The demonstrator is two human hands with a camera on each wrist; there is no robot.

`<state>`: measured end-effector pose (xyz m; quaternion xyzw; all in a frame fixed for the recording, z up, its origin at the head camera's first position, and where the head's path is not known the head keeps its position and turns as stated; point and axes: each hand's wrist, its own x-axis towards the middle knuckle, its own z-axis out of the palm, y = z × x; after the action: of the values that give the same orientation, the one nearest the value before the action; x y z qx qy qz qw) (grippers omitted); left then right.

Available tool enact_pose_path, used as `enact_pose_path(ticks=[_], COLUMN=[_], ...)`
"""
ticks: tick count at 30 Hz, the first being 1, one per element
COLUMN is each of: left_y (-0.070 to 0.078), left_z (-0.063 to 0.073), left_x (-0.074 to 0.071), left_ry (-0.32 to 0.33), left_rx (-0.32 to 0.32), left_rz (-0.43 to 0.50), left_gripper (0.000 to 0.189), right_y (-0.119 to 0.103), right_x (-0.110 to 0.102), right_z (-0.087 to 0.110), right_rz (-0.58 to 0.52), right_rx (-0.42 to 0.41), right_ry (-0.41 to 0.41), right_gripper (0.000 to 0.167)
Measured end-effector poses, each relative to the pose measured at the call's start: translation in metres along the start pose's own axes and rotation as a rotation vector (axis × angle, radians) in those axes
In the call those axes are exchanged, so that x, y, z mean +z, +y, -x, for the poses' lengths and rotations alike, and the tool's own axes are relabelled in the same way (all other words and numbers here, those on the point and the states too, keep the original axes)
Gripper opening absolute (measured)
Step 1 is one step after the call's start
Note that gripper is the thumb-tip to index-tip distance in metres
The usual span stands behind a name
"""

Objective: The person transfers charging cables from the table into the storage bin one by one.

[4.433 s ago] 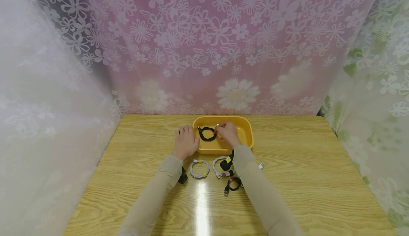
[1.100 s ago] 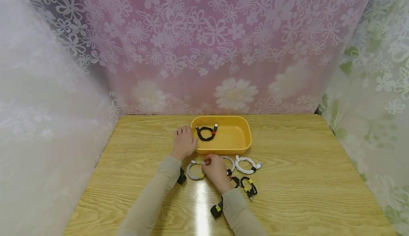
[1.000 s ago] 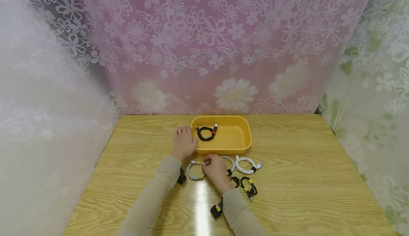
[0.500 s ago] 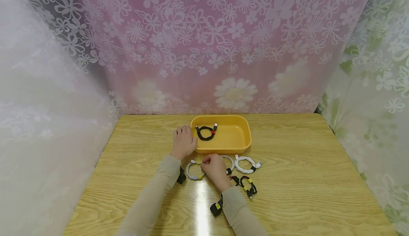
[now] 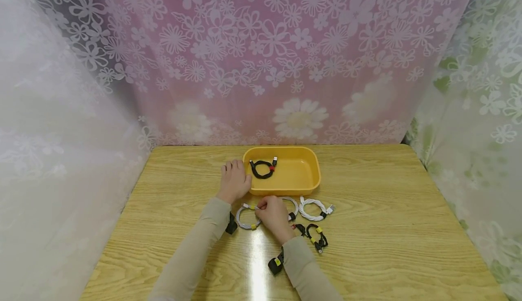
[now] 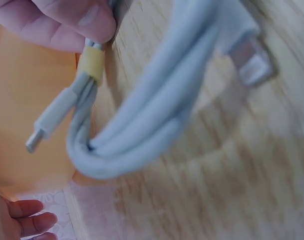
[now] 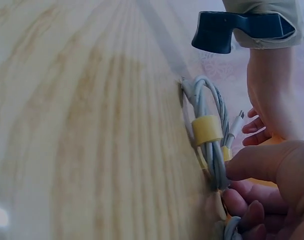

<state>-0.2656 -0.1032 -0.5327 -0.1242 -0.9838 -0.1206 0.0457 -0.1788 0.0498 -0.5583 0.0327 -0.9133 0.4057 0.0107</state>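
Observation:
My right hand (image 5: 274, 215) pinches a coiled light grey USB cable (image 5: 243, 224) near one of its yellow ties, just in front of the yellow tray (image 5: 285, 192). The left wrist view gives a close look at this grey cable (image 6: 137, 145), its slim plug sticking out beside the tie and a wider plug at the far side. Resting on the tray's left rim is my left hand (image 5: 235, 181), its fingers extended. Inside the tray, toward the left, lies a coiled black USB cable (image 5: 261, 177) with a red tie.
Right of my right hand lie a second grey cable (image 5: 295, 206), partly hidden, and a thick white coiled cable (image 5: 311, 219). Nearer are a small black cable with a red tie (image 5: 301, 229) and a black one with yellow ties (image 5: 317, 237). A floral curtain (image 5: 299, 65) hangs behind the table.
Since the oldest frame, my right hand has left the black cable in the tray and come forward to the grey cable. During the last second that cable has shifted slightly left; my left hand stays put.

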Motion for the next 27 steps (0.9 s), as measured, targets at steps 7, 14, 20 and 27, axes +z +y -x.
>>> enact_pose_path(ticks=[7, 14, 20, 27], left_y=[0.000, 0.000, -0.001, -0.001], left_z=[-0.001, -0.001, -0.002, -0.002], left_x=[0.000, -0.001, 0.001, 0.002], left_ry=[-0.013, -0.038, -0.025, -0.017], left_rx=[-0.005, -0.013, -0.010, -0.015], left_rz=[0.003, 0.003, 0.009, 0.011], left_gripper=[0.029, 0.033, 0.031, 0.030], right_y=[-0.001, -0.004, -0.006, -0.006], right_x=[-0.003, -0.009, -0.018, -0.029], right_z=[-0.001, 0.000, 0.000, 0.001], right_rz=[-0.035, -0.136, -0.207, -0.272], right_rx=[0.013, -0.016, 0.000, 0.060], right_ry=[-0.015, -0.008, -0.030, -0.050], right_gripper=[0.005, 0.003, 0.004, 0.004])
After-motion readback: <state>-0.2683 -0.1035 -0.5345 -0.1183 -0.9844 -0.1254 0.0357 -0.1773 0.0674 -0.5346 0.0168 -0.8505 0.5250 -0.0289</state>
